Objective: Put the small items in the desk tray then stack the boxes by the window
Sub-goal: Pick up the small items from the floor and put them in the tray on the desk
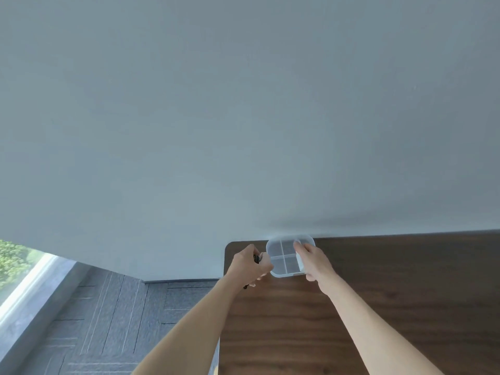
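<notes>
Left hand (250, 265) grip closed on dark clip (257, 259), right hand (313, 262) pinching white item (299, 262) over four-compartment tray (284, 257) on counter (378, 307), ready for drop-in.

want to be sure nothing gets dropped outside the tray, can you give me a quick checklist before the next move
1. Clear plastic four-compartment tray sits flat on the dark wooden desk, at its far left corner by the wall: ok.
2. Left hand is shut on a small dark item, just left of the tray: ok.
3. What the dark item is: cannot tell.
4. Right hand holds a white item at the tray's right side: ok.
5. Near-left compartment looks free: ok.
6. Boxes to stack by the window: none in view, cannot tell.
</notes>
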